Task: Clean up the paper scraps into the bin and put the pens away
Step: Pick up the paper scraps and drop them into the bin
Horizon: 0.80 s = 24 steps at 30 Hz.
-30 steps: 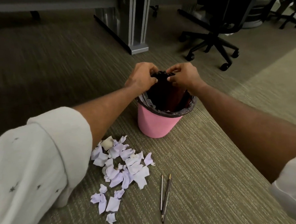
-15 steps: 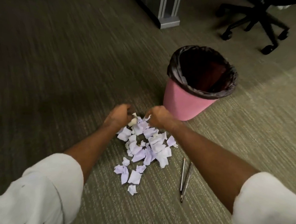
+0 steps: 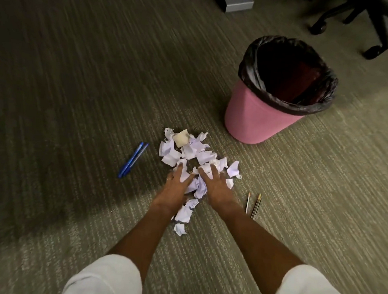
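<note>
Head cam: both hands flat, palms down on the near edge of the paper scraps (image 3: 196,157), fingers spread, nothing gripped. Left hand (image 3: 177,186) and right hand (image 3: 215,186) side by side, scraps between them. Scrap pile sits on carpet (image 3: 79,96) at centre. Pink bin (image 3: 257,121) with black liner at 2 o'clock, upright. Two blue pens (image 3: 132,159) at 9 o'clock of the pile; thin pens (image 3: 254,205) at 4 o'clock, just beside the right wrist.

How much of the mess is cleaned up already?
Hardly any. The bin stands ready with its liner on. Both hands, left hand and right hand, lie open on the paper scraps, gathering. Blue pens and thin pens remain on the carpet.
</note>
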{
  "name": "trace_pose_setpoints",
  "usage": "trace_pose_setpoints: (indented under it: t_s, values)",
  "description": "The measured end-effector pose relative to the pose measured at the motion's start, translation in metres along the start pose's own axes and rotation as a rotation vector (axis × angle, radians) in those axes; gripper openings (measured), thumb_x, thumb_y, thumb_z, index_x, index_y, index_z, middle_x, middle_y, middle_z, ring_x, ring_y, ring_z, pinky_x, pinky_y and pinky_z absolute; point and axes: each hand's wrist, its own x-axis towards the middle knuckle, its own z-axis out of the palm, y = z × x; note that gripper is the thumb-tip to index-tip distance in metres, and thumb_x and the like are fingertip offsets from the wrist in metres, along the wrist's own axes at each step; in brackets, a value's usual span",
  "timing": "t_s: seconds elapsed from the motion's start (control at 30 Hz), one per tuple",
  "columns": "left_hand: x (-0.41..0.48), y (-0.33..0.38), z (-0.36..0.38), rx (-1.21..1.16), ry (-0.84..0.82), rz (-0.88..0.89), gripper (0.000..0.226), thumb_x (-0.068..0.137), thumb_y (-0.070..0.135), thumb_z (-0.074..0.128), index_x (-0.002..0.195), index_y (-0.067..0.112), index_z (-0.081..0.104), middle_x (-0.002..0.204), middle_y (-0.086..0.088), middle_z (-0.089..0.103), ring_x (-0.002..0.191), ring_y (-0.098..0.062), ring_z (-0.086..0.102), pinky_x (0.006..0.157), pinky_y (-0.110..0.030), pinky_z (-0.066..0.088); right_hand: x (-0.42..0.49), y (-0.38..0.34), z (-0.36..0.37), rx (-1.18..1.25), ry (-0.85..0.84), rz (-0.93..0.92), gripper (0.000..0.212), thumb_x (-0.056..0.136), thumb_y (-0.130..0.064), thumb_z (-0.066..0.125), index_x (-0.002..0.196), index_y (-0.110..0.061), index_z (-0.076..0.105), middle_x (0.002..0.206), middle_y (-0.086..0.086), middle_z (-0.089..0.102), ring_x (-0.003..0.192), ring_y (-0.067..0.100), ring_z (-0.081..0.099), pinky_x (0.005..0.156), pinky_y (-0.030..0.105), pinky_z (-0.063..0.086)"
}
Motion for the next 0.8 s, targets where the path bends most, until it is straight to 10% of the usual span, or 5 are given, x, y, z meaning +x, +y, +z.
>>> trace_pose_setpoints:
  t_s: [0.4, 0.8]
  values:
    - [0.024, 0.002, 0.013, 0.155, 0.078, 0.092, 0.04, 0.099, 0.042, 0.039, 0.132, 0.023, 0.05, 0.135, -0.012, 0.05, 0.123, -0.037, 0.053, 0.103, -0.047, 0.046, 0.008, -0.003, 0.016, 0.09, 0.206, -0.015, 0.063, 0.088, 0.007, 0.063, 0.14, -0.027, 0.05, 0.154, 0.009, 0.033, 0.126, 0.039, 0.052, 0.097, 0.051, 0.056]
    - [0.01, -0.001, -0.044, -0.189, 0.238, -0.072, 0.014, 0.091, 0.019, 0.067, 0.098, 0.012, 0.076, 0.101, -0.01, 0.071, 0.094, -0.027, 0.07, 0.084, -0.038, 0.058, 0.001, 0.0, -0.041, 0.093, 0.226, -0.021, 0.03, 0.092, -0.001, 0.063, 0.121, -0.007, 0.067, 0.127, 0.013, 0.059, 0.108, 0.036, 0.066, 0.088, 0.042, 0.056]
